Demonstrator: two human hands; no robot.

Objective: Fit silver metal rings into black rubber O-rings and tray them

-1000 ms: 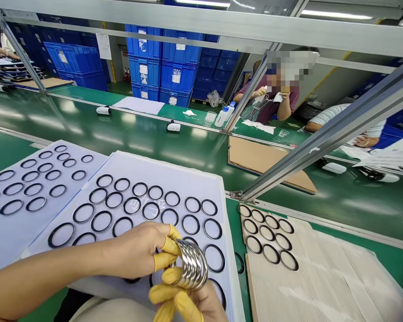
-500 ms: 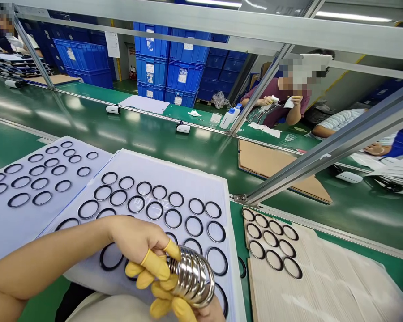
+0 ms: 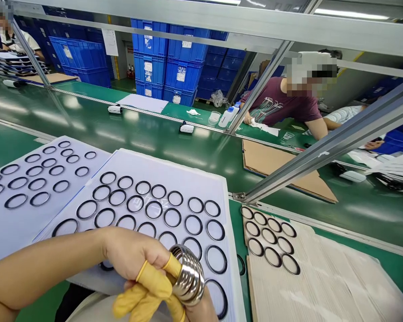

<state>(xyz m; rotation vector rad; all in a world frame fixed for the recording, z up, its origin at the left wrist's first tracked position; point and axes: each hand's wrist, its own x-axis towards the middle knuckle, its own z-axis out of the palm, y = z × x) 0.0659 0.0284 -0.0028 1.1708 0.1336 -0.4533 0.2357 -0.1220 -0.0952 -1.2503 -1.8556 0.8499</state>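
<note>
The green surface (image 3: 356, 219) carried a white sheet (image 3: 174, 166) of black rings (image 3: 153, 210). Above it, the left hand (image 3: 130, 252) closed on a stack of metal rings (image 3: 188, 279) to keep them together; the right hand (image 3: 204, 311) was below them, its grip unclear.

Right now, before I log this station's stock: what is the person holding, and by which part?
A stack of shiny metal rings, gripped on its left side by the yellow finger cots of the left hand. The right hand sits at its lower end, mostly out of view.
</note>
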